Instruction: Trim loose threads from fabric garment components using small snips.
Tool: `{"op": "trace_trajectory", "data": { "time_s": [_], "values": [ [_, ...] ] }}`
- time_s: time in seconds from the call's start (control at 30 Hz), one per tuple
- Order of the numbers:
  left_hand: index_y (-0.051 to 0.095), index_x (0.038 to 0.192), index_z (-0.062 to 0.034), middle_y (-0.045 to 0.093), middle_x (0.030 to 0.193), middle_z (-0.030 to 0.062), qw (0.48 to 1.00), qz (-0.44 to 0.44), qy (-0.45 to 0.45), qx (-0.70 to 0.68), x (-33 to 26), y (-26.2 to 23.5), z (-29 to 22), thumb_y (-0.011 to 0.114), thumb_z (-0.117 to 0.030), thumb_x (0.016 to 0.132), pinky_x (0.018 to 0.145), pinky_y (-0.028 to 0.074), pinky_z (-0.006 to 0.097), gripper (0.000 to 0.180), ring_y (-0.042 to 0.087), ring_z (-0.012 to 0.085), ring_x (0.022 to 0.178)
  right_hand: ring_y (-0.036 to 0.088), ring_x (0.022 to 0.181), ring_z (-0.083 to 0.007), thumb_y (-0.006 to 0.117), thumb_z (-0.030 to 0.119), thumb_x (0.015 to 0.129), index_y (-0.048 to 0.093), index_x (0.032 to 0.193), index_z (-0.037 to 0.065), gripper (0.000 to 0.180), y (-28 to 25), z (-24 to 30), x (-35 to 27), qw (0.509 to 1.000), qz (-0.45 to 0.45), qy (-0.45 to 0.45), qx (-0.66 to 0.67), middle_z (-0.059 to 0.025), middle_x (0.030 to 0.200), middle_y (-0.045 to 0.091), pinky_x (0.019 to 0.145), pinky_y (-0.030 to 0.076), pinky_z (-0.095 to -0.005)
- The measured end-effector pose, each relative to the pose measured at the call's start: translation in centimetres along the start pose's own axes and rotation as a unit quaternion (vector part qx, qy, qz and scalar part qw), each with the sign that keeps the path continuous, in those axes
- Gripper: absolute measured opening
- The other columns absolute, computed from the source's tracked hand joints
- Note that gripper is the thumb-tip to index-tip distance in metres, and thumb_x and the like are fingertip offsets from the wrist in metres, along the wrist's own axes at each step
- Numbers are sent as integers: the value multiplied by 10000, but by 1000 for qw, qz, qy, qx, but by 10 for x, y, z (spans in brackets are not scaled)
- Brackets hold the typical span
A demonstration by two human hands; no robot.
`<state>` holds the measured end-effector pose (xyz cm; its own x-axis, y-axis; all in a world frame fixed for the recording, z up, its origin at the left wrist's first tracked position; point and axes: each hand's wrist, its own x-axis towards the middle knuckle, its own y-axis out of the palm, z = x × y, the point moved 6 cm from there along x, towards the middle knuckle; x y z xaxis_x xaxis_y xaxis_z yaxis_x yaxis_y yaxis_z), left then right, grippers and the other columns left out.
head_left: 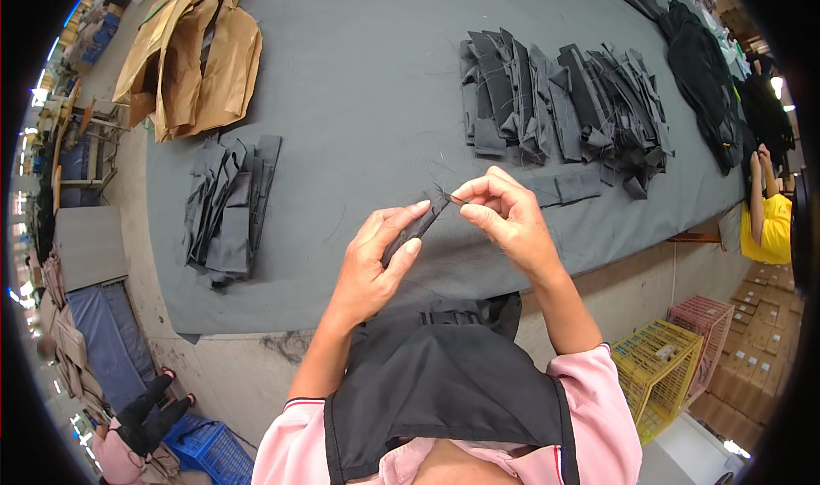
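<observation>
Near the table's front edge, my left hand (pixel 373 250) grips a folded dark grey fabric strip (pixel 418 231) between thumb and fingers. Loose threads stick out of its far end. Fingertips of my right hand (pixel 510 217) are pinched together right at that end, on a small dark thing too fine to name. To the right, a single flat grey strip (pixel 571 187) lies on the table. Beyond it sits a wide pile of similar strips (pixel 517 92) with frayed threads. A smaller stack of strips (pixel 229 211) lies at the left.
The table (pixel 359 83) has a grey cloth cover. A brown paper bag (pixel 201 66) stands at its far left, and black garments (pixel 696 75) lie along the right. Yellow (pixel 658 361) and red crates (pixel 705 323) stand at lower right. A person in yellow (pixel 773 229) is at far right.
</observation>
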<state>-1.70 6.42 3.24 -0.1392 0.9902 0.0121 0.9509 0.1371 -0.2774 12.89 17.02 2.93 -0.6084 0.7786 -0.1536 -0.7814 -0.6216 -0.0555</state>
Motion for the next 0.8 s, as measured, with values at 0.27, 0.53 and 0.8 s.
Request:
{"op": "trace_trajectory", "data": {
  "time_s": [0.27, 0.53, 0.8],
  "values": [
    [598, 1095, -53, 590, 1020, 147, 971, -83, 84, 207, -3, -7, -20, 664, -87, 759, 838, 442, 369, 344, 554, 318, 983, 551, 617, -122, 680, 50, 746, 643, 858, -6, 131, -7, 17, -12, 979, -77, -111, -154, -42, 720, 485, 571, 450, -238],
    [593, 964, -49, 616, 952, 94, 965, -110, 81, 224, -4, -6, -19, 704, -69, 717, 832, 445, 402, 272, 553, 323, 1017, 518, 501, -164, 715, 104, 730, 636, 856, 64, 154, 0, 25, -31, 912, -167, -205, -313, -33, 741, 507, 450, 399, -274],
    [591, 959, -55, 616, 933, 81, 961, -122, 77, 238, -5, -6, -15, 716, -73, 708, 818, 451, 403, 282, 551, 319, 1025, 517, 502, -165, 724, 119, 716, 616, 921, 71, 237, 14, 26, -34, 882, -173, -230, -374, -32, 749, 495, 449, 409, -285]
  ]
}}
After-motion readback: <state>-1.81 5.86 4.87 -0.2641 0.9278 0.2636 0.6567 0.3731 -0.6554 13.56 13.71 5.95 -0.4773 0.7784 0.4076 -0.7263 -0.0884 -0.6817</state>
